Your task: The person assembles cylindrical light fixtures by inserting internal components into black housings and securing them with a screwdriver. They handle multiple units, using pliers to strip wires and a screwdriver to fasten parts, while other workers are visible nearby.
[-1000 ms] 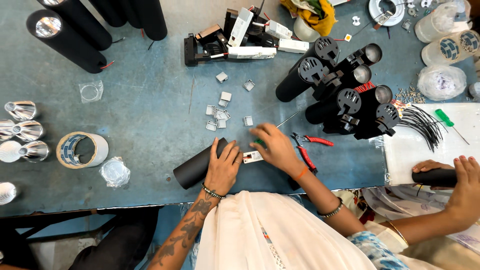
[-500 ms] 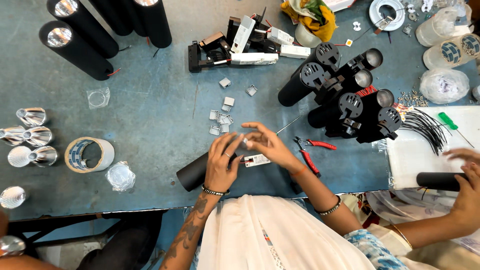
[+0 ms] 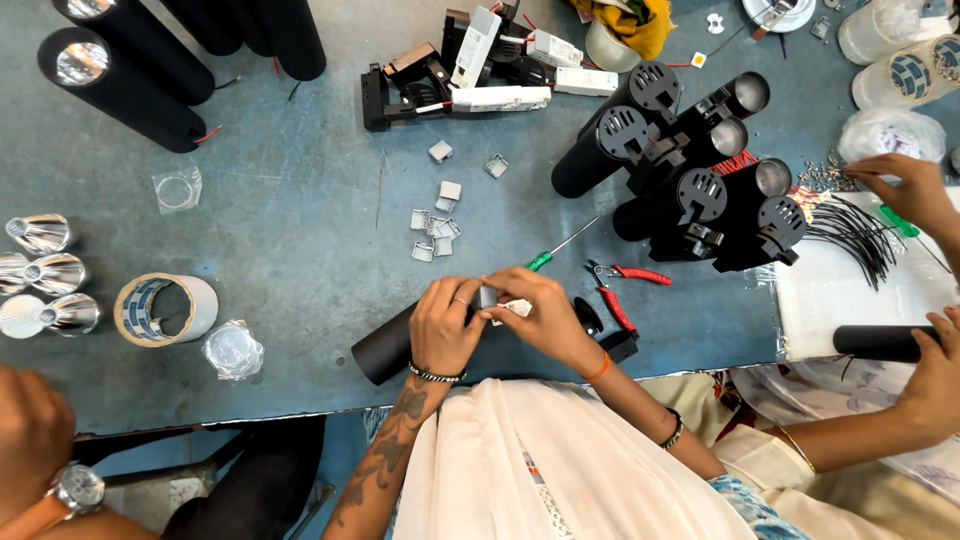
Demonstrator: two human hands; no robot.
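Observation:
My left hand grips the upper end of a black cylindrical lamp housing that lies tilted near the blue table's front edge. Against that same end, my right hand pinches a small white and grey part. A green-handled screwdriver lies just above my right hand, and red-handled pliers lie to its right. Several small grey square pieces are scattered on the table above my hands.
A cluster of black housings stands at right, more black tubes at top left. Silver reflectors, a tape roll and a bagged lens lie left. Another person's hands at right touch black wires and hold a tube. A third person's wrist with a watch shows bottom left.
My right hand came in from the table to meet my left at the housing's end, and both rose slightly. The person at right has reached one hand up to the wires.

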